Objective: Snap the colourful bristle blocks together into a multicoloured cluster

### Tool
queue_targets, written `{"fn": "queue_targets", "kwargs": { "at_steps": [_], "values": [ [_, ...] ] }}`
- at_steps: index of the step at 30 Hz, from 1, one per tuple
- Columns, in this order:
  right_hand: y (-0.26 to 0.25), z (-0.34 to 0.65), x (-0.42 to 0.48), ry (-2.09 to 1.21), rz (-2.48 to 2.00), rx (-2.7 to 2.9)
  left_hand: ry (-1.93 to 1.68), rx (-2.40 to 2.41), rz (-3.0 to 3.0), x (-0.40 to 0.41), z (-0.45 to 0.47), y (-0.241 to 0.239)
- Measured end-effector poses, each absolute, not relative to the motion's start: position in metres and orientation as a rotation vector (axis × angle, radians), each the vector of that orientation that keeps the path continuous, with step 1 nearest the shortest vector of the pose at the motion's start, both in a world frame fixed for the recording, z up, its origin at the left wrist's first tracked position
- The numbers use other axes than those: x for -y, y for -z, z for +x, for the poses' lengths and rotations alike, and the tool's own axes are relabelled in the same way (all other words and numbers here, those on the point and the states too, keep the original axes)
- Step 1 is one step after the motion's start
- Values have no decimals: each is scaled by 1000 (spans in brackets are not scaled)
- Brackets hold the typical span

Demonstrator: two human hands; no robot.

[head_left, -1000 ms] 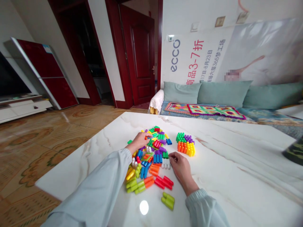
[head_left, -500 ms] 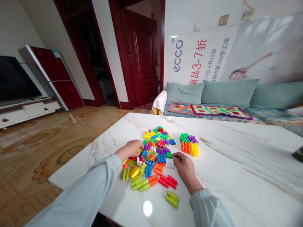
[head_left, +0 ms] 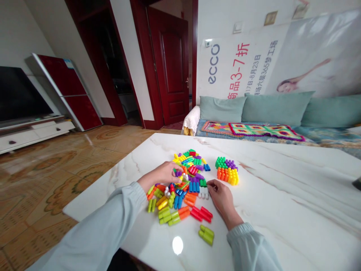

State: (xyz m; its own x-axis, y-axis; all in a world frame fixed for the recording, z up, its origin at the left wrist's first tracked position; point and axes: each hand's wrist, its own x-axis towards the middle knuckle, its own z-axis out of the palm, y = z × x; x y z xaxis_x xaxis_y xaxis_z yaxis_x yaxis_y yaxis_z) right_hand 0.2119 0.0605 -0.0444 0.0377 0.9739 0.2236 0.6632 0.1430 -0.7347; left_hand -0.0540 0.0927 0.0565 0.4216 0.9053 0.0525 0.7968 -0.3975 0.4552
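Note:
My left hand (head_left: 165, 174) is over the left-centre of a loose pile of colourful plastic building blocks, its fingers curled round a small yellow block (head_left: 180, 179) that is partly hidden. Purple blocks show close by its fingertips. At the pile's right edge rests my right hand (head_left: 221, 196), thumb and index finger pinched beside a white block (head_left: 203, 193) and a green block (head_left: 202, 183); whatever lies in that pinch is hidden. Blue blocks (head_left: 194, 187) sit just left of those.
Beyond my right hand stands a group of joined blocks (head_left: 228, 175) in green, purple, orange and yellow. Red blocks (head_left: 201, 214) and a lime green block (head_left: 206, 235) lie nearer me on the white marbled table (head_left: 282, 210). A sofa (head_left: 259, 130) stands behind.
My left hand has moved right and slightly up across the pile, and the yellow block by its fingers has shifted with it. My right hand stays almost where it was.

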Motion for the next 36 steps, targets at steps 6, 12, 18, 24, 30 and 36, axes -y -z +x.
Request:
{"fn": "queue_targets", "kwargs": {
  "at_steps": [6, 12, 18, 24, 30, 36],
  "values": [
    [43, 212, -58, -560, -1574, 1685, -711, -1670, 2392, -117, -43, -43],
    [45, 211, -59, -534, -1577, 1680, -467, -1759, 2516, -169, -33, -31],
    [50, 211, -61, -534, -1600, 1684, -43, -1691, 2550, -202, -23, -26],
    [46, 211, -60, -553, -1624, 1676, 70, -1739, 2567, -212, -21, -20],
    [45, 211, -59, -556, -1620, 1670, -11, -1810, 2599, -209, -19, -8],
    [49, 211, -60, -530, -1591, 1675, -149, -1838, 2578, -206, -20, 4]
  ]
}}
